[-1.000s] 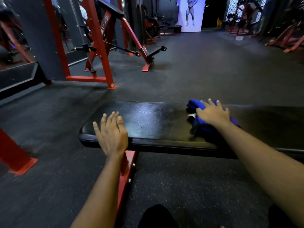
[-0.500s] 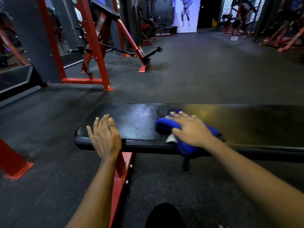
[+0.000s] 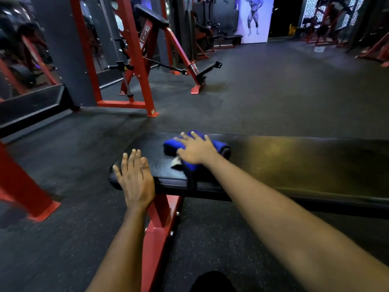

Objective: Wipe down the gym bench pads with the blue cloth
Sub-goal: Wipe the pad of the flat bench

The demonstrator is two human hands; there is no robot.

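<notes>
A flat black bench pad (image 3: 294,163) runs across the middle of the view on a red frame (image 3: 160,224). The blue cloth (image 3: 171,145) lies bunched near the pad's left end, and a corner of it hangs over the near edge. My right hand (image 3: 196,149) presses flat on the cloth with straight, spread fingers. At the pad's left near corner my left hand (image 3: 134,179) rests flat, fingers straight, holding nothing.
A red weight rack (image 3: 134,60) stands on the dark rubber floor beyond the bench to the left. Another red frame leg (image 3: 27,192) is at the near left. More red machines (image 3: 328,22) line the far wall.
My right hand has slid the blue cloth leftward along the pad, from the middle to the left end, then toward the far edge. My left hand has stayed on the corner.
</notes>
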